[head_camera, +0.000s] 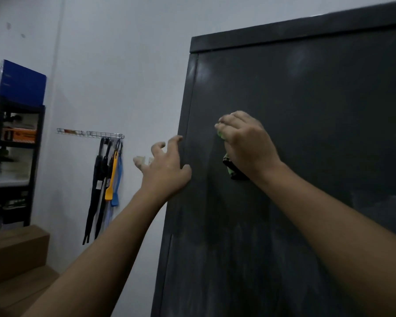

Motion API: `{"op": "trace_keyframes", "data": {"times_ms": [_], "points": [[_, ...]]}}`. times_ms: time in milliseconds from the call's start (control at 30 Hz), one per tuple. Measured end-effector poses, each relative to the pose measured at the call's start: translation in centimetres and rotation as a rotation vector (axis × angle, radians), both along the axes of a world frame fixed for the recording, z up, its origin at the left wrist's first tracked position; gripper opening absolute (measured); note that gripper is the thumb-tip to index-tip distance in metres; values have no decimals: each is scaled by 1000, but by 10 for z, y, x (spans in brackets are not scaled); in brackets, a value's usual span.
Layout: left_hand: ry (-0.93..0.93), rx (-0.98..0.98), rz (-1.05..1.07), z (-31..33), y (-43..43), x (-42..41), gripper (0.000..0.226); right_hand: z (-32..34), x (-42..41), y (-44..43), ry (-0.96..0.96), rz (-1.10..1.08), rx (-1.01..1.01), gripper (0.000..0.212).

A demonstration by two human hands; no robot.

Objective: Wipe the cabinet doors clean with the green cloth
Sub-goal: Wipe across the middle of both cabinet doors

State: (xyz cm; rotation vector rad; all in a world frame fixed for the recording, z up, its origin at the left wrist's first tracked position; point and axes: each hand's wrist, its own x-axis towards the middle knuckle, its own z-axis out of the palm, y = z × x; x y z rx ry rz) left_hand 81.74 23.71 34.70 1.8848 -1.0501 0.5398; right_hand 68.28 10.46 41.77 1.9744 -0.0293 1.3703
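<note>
**Head view.** We look up along a dark grey cabinet door [306,145], set at an angle against a pale wall [124,65]. The right hand [247,143] grasps the green cloth [230,170], which is bunched beneath the palm and pressed to the door's upper left part. Only a green fringe by the fingertips and a darker fold by the wrist show.

The left hand [165,168] is released and holds nothing. Its fingers are spread and loosely bent, and its thumb rests against the cabinet's left edge; we read this as a brace.

Pale dusty streaks lie over the lower door and to the right, while the patch around the hands looks darker. We judge the step in hand to be wiping this door's upper left area, with most of the surface not yet cleaned. The next move calls for steady pressure and overlapping strokes toward the streaked areas, with the cloth kept bunched under the palm.

At left stand a black shelving unit [14,156] topped by a blue box [21,83], a wire wall rack [89,133] hung with straps, and a cardboard box [16,248].
</note>
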Motion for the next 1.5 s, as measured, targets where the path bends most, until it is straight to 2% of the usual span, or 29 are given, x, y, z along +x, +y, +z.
{"op": "trace_keyframes", "data": {"times_ms": [200, 300, 367, 467, 567, 700, 767, 833, 900, 933, 1000, 1100, 1167, 1300, 1400, 1500], "points": [[-22, -163, -237, 20, -5, -36, 52, -35, -37, 7, 463, 24, 78, 23], [-2, -171, -337, 17, -13, -54, 37, -57, -50, 3, 597, 46, 170, 22], [43, -99, -447, 14, -17, -65, 27, -60, -65, -3, 566, 110, 291, 22], [117, -74, -661, 11, -16, -85, 27, -64, -87, -8, 277, 281, 313, 26], [126, -218, -726, 16, -19, -111, 36, -69, -95, -6, 6, 309, 288, 36], [178, -367, -852, 16, -38, -150, 40, -60, -116, -8, -242, 391, 447, 55], [108, -374, -881, 9, -55, -175, 49, -52, -134, -10, -130, 490, 515, 67], [102, -450, -915, 3, -71, -197, 56, -44, -159, -2, 118, 774, 738, 78], [91, -527, -922, 0, -84, -212, 57, -33, -186, 2, 272, 1012, 931, 77], [37, -532, -897, -1, -90, -219, 58, -27, -200, 3, 325, 1017, 962, 72], [-154, -484, -794, -2, -105, -228, 63, -11, -228, -5, 347, 779, 894, 58], [-459, -498, -532, -2, -123, -234, 66, 20, -275, -24, 199, 238, 716, 46], [-526, -557, -452, 3, -129, -234, 60, 38, -307, -39, 131, -27, 541, 48], [-497, -636, -405, 12, -137, -242, 47, 52, -347, -69, 100, -304, 203, 56], [-558, -636, -416, 20, -140, -259, 44, 49, -345, -73, 76, -422, 129, 62], [-706, -541, -480, 23, -143, -272, 42, 48, -338, -72, 57, -461, 103, 64]]}}
